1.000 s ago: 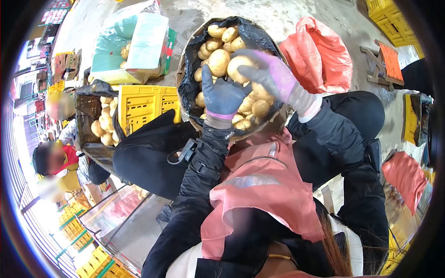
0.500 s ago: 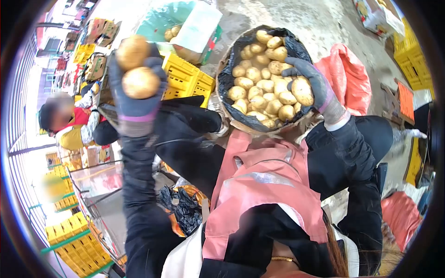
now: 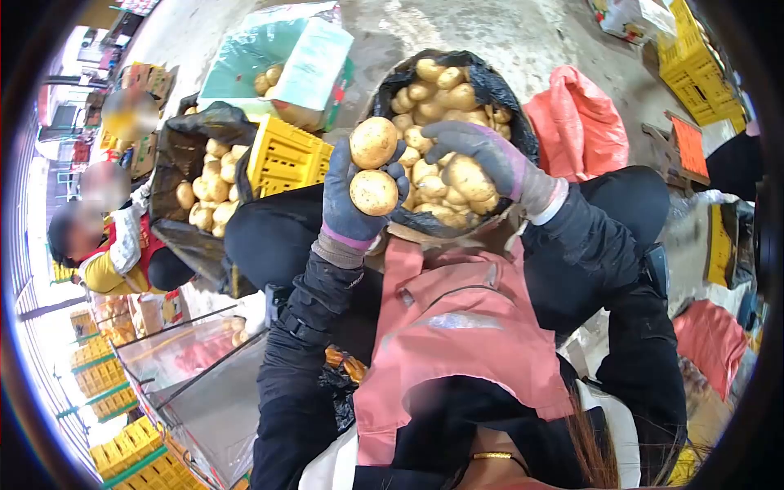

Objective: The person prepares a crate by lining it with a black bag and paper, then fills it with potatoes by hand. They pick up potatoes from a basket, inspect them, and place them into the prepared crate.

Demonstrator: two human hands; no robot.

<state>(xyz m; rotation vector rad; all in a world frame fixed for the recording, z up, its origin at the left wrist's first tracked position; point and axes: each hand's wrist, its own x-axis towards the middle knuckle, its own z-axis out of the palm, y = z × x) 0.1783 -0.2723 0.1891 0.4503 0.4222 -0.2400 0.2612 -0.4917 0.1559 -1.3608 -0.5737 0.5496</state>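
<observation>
Two potatoes, one point(image 3: 374, 143) above the other point(image 3: 373, 193), rest in my gloved left hand point(image 3: 347, 196), whose fingers curl round them. It is beside the left rim of a round container lined with black plastic point(image 3: 518, 90) and filled with potatoes point(image 3: 449, 94). Over the right part of that container is my gloved right hand point(image 3: 490, 159), its fingers bent round a potato point(image 3: 469, 178); its fingertips are partly hidden.
Left of my knees stands a black-lined box point(image 3: 175, 155) of potatoes beside a yellow crate point(image 3: 286, 155). A green-lined box point(image 3: 314, 61) is behind it. A red sack point(image 3: 580, 122) lies at the right. A person point(image 3: 122, 245) is at the far left.
My left hand has moved right, with its two potatoes, to the round container's side. My right hand has shifted left over the potatoes. The view has turned, showing more of the black-lined box.
</observation>
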